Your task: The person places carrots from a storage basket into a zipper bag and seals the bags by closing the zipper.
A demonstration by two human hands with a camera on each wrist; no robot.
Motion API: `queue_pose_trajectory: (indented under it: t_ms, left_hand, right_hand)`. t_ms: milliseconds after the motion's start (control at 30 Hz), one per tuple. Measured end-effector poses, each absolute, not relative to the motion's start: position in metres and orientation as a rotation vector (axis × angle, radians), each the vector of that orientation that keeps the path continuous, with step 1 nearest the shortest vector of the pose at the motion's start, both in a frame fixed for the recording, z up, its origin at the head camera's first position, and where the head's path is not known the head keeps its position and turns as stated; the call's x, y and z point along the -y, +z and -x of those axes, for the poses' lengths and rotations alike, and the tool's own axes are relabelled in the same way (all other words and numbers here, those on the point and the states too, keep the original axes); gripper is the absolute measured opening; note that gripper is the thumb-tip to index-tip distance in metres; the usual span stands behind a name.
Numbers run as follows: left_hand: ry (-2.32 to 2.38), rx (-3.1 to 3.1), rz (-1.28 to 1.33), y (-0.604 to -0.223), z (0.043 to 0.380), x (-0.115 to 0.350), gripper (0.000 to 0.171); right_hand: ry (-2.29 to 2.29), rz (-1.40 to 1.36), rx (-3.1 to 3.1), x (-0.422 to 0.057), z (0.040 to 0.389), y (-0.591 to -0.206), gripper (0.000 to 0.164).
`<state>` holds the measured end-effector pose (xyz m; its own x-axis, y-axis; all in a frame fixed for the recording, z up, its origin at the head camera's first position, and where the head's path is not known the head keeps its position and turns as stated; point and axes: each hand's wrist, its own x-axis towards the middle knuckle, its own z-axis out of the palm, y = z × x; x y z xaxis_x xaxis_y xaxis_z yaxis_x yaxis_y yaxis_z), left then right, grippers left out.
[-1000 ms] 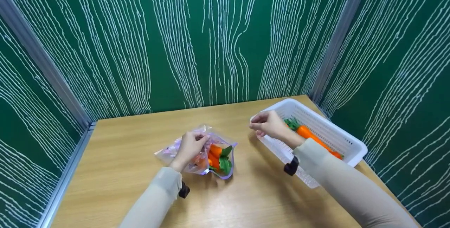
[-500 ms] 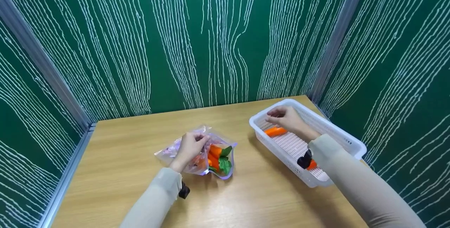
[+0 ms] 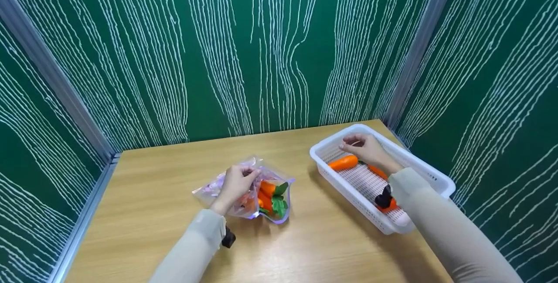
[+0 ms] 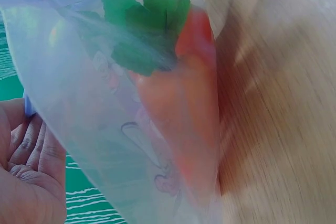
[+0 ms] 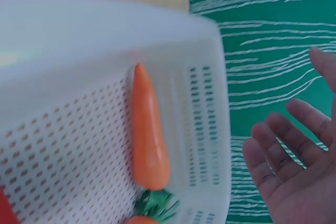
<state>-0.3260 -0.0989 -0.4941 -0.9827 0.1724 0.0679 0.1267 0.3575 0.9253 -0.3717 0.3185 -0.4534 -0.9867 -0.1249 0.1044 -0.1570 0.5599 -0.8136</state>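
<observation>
My left hand (image 3: 235, 182) pinches the upper edge of a clear zip bag (image 3: 212, 185) with purple trim lying on the table. Through its mouth show orange carrots (image 3: 265, 200) with green leaves (image 3: 279, 205); the left wrist view shows a carrot (image 4: 181, 103) through the film. Above the far end of a white perforated basket (image 3: 348, 200), my right hand (image 3: 368, 148) hovers with relaxed fingers and nothing in them. Beneath it lies a carrot (image 3: 343, 162), plain in the right wrist view, where its green top (image 5: 155, 203) shows. More orange (image 3: 378, 172) is partly hidden by the right arm.
The basket stands at the right side of the wooden table (image 3: 152, 196). Green walls (image 3: 279, 56) with wavy white lines close off the back and both sides. Metal posts (image 3: 405, 69) stand at the corners.
My right hand has moved from the basket's left rim rightward over its inside, uncovering the carrot at the far left end. My left hand and the bag have stayed put.
</observation>
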Motion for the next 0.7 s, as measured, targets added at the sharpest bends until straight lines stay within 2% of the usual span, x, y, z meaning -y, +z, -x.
queue_pose_trajectory:
  t_ms: [267,700]
  left_hand:
    - [1.74,-2.588,-0.326,-0.494,0.327,0.099,0.022]
    - [1.791,-2.525,-0.317,-0.496,0.329,0.098,0.021]
  right_hand:
    - [1.283,-0.312,2.963,-0.332,0.383,-0.47,0.067]
    - [1.005,-0.456,3.219,-0.337,0.391,-0.486,0.079]
